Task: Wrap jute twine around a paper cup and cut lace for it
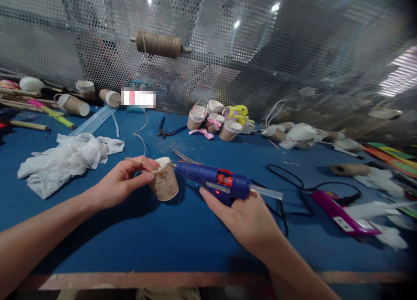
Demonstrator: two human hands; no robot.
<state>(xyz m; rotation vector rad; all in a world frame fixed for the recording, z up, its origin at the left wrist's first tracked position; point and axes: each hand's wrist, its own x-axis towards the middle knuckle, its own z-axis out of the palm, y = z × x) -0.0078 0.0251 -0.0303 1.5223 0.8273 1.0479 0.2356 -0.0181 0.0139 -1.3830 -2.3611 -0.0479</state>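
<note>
My left hand (122,182) grips a small paper cup wrapped in jute twine (163,182), held tilted above the blue table (156,239), fingers pinching the twine strand at the cup's rim. My right hand (241,217) is closed round a blue hot glue gun (215,182). The gun's nozzle points left and touches the cup's upper edge. A clear glue stick juts from the back of the gun. A thin twine strand (140,135) runs from the cup up towards the back.
A jute twine spool (159,44) hangs on the perforated metal screen. Crumpled white plastic (65,158) lies left. Finished cups with ribbons (215,119) stand at the back centre, plain cups (76,104) back left. Black cable (293,182) and a magenta tool (342,213) lie right.
</note>
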